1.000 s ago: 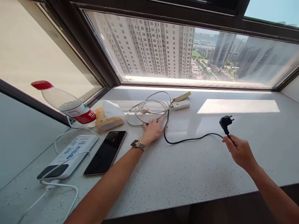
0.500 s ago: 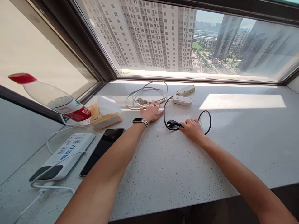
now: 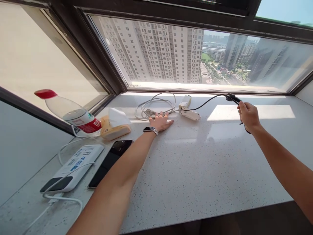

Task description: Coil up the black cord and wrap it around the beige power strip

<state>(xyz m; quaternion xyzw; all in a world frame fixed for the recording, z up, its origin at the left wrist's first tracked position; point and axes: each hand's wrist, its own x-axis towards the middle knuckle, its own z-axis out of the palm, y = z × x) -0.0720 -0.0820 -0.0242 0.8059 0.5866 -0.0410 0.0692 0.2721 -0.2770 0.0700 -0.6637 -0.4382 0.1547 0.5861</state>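
My left hand (image 3: 160, 123) lies flat with fingers spread on the counter, its fingertips resting on a coiled white cable (image 3: 162, 93). A pale round plug (image 3: 150, 112) sits within that coil. My right hand (image 3: 249, 116), raised to the right, is closed around a black power plug (image 3: 233, 98) and part of its cord. The black cord (image 3: 201, 105) stretches left from it to two whitish elongated plastic pieces. One piece (image 3: 190, 115) lies flat where the cords meet; the other piece (image 3: 185, 101) lies just behind, pointing toward the window.
At the left lean a red-capped bottle (image 3: 80, 117) and a tissue pack (image 3: 116, 131). Nearer stand a white power bank (image 3: 75, 166) with white charging cables and a dark phone (image 3: 107, 166). The window frame (image 3: 207, 92) bounds the speckled counter (image 3: 195, 169) at the back.
My right hand has lifted the black plug and moved right, drawing its cord out straighter. The two plastic pieces have swung apart at an angle. My left hand stays on the white cable.
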